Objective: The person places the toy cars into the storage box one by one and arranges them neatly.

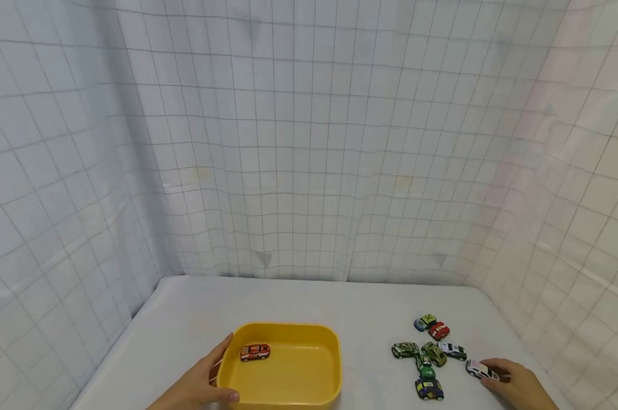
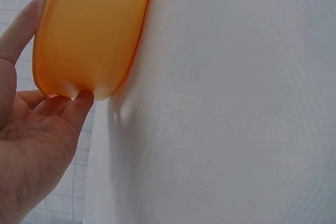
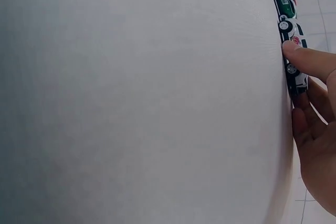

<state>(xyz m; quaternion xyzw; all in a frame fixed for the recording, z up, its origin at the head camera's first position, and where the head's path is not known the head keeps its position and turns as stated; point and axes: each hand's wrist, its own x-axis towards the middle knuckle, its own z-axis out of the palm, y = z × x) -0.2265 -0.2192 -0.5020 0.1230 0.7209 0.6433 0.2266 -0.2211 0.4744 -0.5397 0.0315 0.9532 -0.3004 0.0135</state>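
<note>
My left hand (image 1: 201, 378) grips the left end of a yellow plastic tray (image 1: 334, 364), thumb at the near rim and fingers along the outer wall. In the left wrist view the tray's underside (image 2: 94, 30) looks orange, with fingertips against its end. Inside the tray, near its back left corner, lies a red toy car (image 1: 254, 352). Far to the right, my right hand (image 1: 516, 382) pinches a white toy car (image 1: 482, 370) by its rear end. The right wrist view shows the thumb (image 3: 310, 61) on the side of this white car (image 3: 294, 40), low on the table.
Left of the white car several toy cars lie bunched: a white-and-green one (image 1: 452, 350), camouflage ones (image 1: 405, 349), a green one (image 1: 425, 367) and a dark blue one (image 1: 429, 389). Behind them sit a red car (image 1: 439, 330) and a blue-green one (image 1: 425, 322). Gridded white curtains (image 1: 298, 171) surround the white table (image 1: 288, 296).
</note>
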